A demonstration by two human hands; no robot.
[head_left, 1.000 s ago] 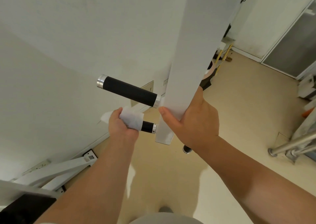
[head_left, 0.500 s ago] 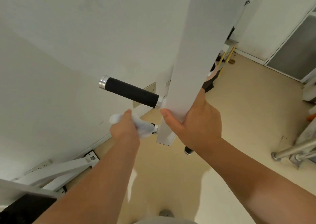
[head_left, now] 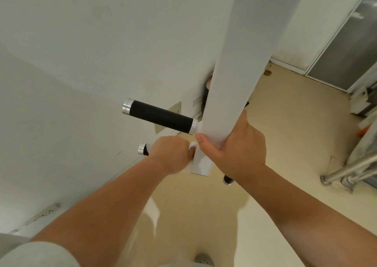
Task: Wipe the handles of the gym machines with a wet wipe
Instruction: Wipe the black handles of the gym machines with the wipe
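A white machine bar (head_left: pixel 230 67) hangs down the middle of the view. My right hand (head_left: pixel 234 150) grips its lower end. Two black foam handles with silver caps stick out to the left of it. The upper handle (head_left: pixel 161 117) is bare. My left hand (head_left: pixel 172 154) is wrapped round the lower handle (head_left: pixel 142 149) close to the bar, and only its silver tip shows. A bit of the white wet wipe (head_left: pixel 192 145) peeks out between my fingers and the bar. Another black handle tip (head_left: pixel 227 179) shows below my right wrist.
A white wall (head_left: pixel 71 63) stands close on the left, with a wall socket (head_left: pixel 174 110) near the upper handle. Beige floor (head_left: pixel 285 134) spreads to the right. Chrome tubes (head_left: pixel 346 171) of another machine lie at the right edge, beside a grey glass door (head_left: pixel 346 48).
My left hand has slid with the wipe along the lower handle from its outer end inward to the bar, uncovering the silver tip. My right hand keeps its grip on the bar.
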